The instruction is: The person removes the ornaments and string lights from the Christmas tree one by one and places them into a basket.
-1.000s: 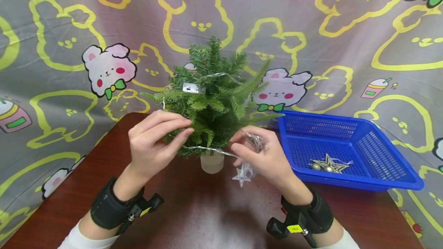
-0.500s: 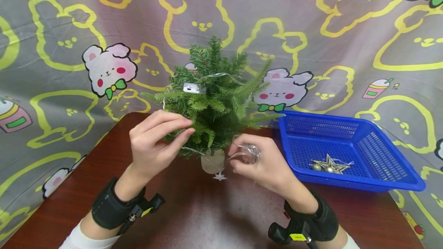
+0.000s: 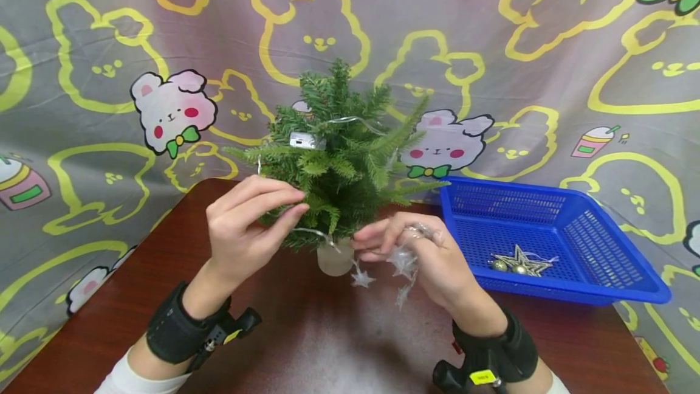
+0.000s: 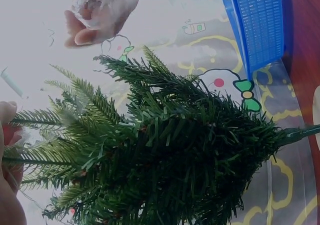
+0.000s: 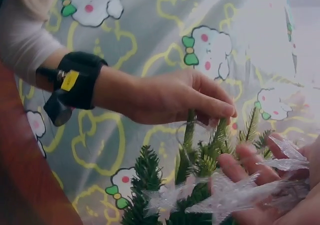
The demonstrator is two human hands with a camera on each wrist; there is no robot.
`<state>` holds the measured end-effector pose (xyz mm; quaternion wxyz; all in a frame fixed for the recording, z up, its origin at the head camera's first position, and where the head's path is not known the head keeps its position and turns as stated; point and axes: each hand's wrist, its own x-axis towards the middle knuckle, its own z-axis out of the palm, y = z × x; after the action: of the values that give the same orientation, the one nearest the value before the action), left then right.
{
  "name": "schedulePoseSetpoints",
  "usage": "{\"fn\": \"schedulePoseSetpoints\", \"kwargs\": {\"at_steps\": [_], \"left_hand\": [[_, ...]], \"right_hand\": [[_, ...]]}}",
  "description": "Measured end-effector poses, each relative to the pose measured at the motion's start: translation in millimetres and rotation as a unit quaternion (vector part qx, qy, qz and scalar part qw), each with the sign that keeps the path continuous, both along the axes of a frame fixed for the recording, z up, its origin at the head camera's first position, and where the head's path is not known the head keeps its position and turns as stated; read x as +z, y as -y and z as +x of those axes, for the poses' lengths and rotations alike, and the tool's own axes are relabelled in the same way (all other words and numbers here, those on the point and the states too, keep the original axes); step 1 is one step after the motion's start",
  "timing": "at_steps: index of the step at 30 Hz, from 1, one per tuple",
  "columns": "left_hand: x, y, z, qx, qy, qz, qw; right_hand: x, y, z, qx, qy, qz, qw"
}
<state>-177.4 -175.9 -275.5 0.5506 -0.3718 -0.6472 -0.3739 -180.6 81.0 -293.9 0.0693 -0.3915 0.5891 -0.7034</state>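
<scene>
Left hand pinching tree branch, right hand loosely curled, holding star lights

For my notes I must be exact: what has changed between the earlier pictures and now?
The right hand has shifted slightly rightward and toward the person and spread out of its pinch, still holding the bunched light string. The span between the hands, nearly straight at first, now sags, with a clear star dangling. The left hand, tree and blue basket stayed as they were.
</scene>
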Motion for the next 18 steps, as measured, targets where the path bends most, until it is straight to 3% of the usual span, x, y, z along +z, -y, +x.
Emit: {"fn": "schedulePoseSetpoints", "kwargs": {"at_steps": [6, 10, 13, 15, 18], "left_hand": [[0.4, -3.3, 1.2, -0.001, -0.005, -0.008, 1.0000], [1.1, -6.4, 2.7, 0.002, -0.008, -0.013, 0.9999], [2.0, -9.7, 4.4, 0.009, -0.011, -0.016, 0.9998], [2.7, -12.1, 5.7, 0.013, -0.014, -0.017, 0.9997], [3.8, -14.8, 7.4, 0.022, -0.013, -0.018, 0.9995]], "right_hand": [[-1.0, -0.8, -1.5, 0.015, 0.084, -0.023, 0.9961], [-0.2, -0.4, 0.1, 0.027, 0.095, -0.026, 0.9947], [0.9, -0.8, 2.0, 0.015, 0.049, 0.004, 0.9987], [1.1, -1.3, 2.3, -0.012, -0.016, 0.044, 0.9988], [1.0, -0.9, 1.9, -0.045, -0.113, 0.100, 0.9874]]}}
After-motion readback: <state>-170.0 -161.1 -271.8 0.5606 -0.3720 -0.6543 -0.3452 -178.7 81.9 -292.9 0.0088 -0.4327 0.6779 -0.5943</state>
